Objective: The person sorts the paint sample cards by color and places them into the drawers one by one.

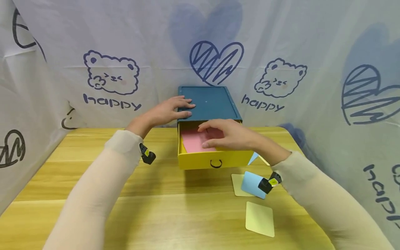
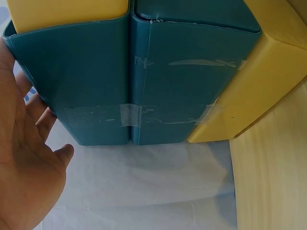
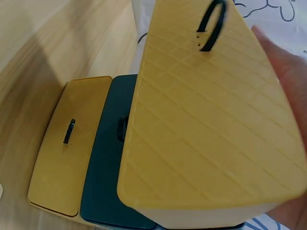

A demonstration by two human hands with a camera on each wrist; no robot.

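In the head view a drawer cabinet with a teal top (image 1: 207,100) stands at the back of the table. Its upper yellow drawer (image 1: 197,161), with a small black loop handle (image 1: 216,164), is pulled out. Pink paper (image 1: 192,140) lies inside. My left hand (image 1: 167,111) rests on the cabinet's top at the left edge, fingers extended; the left wrist view shows that hand (image 2: 29,143) along the teal casing (image 2: 76,76). Over the drawer reaches my right hand (image 1: 228,133), fingers loosely bent and thumb apart, above the pink paper. The drawer front (image 3: 211,129) largely hides it in the right wrist view.
Right of the drawer, on the wooden table (image 1: 150,215), lie a blue card (image 1: 250,182) over a pale yellow card, and another yellow card (image 1: 260,218) nearer. Lower teal (image 3: 103,163) and yellow (image 3: 69,148) drawers are closed. A printed curtain (image 1: 156,41) hangs behind.
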